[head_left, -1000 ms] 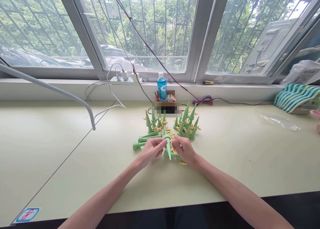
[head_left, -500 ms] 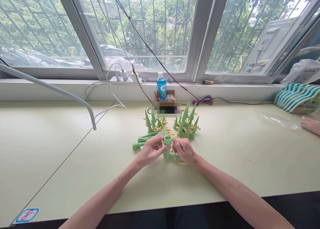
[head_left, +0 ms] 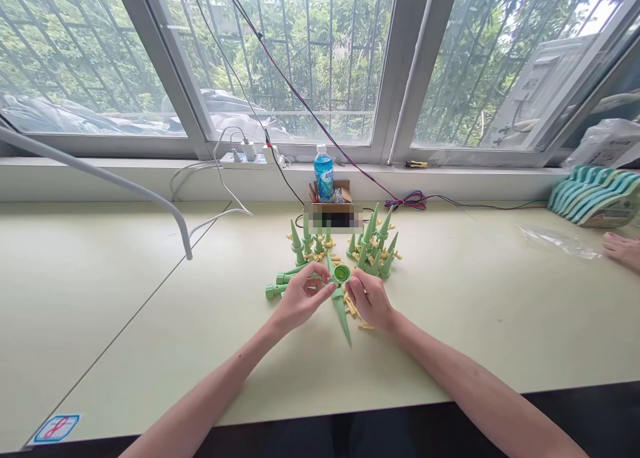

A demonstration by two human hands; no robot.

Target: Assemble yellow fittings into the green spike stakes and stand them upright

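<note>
A green plant watering spike [head_left: 342,305] is held between my hands, its round threaded opening facing up toward me and its pointed tip slanting down toward the table's front. The thumb and fingers of my left hand [head_left: 303,297] grip the left side of its collar. My right hand [head_left: 371,299] is pinched at the collar's right side; whatever its fingertips hold is hidden. Small yellow valves [head_left: 352,306] lie loose beneath and beside the spike. Left of my left hand, several more green spikes [head_left: 275,290] lie flat.
Behind my hands stand green spikes with yellow valves in a left group [head_left: 297,245] and a right group [head_left: 385,228]. A blue drink bottle [head_left: 324,175] stands at a small cardboard box [head_left: 345,195]. Another person's hand [head_left: 623,248] rests at far right, near a plastic bag [head_left: 557,240].
The spike has tilted: its opening has turned more toward me and its tip has swung forward and right. Both hands stay at its collar.
</note>
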